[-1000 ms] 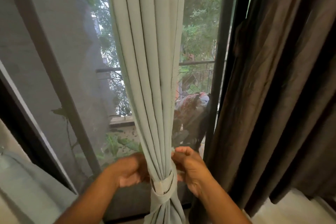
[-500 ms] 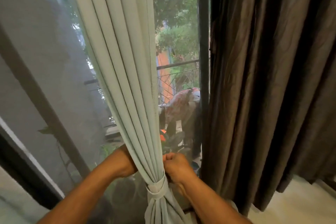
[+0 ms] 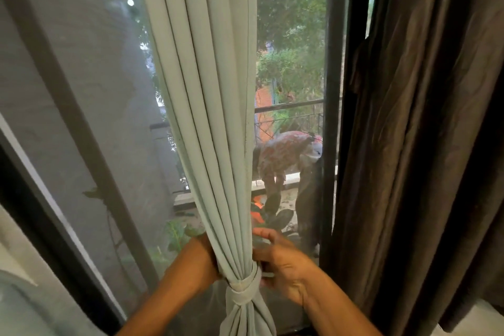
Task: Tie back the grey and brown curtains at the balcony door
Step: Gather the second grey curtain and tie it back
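Observation:
The grey curtain (image 3: pixel 207 106) hangs gathered in the middle of the view, bound low down by a knotted band of the same cloth (image 3: pixel 244 288). My left hand (image 3: pixel 203 263) is behind the bundle on its left side, its fingers hidden by the folds. On the right side of the bundle, my right hand (image 3: pixel 281 262) has its fingers curled at the band, pinching its edge. The brown curtain (image 3: pixel 431 131) hangs loose on the right, apart from both hands.
A dark door frame post (image 3: pixel 331 90) stands between the two curtains, and another slanted frame bar (image 3: pixel 90 144) runs on the left. Behind the mesh lie balcony plants (image 3: pixel 272 215), a railing (image 3: pixel 289 105) and draped cloth (image 3: pixel 289 153).
The view has shifted a little, so the grey curtain sits more central. My right hand has opened slightly and slid lower along the band. My left hand stays behind the bundle.

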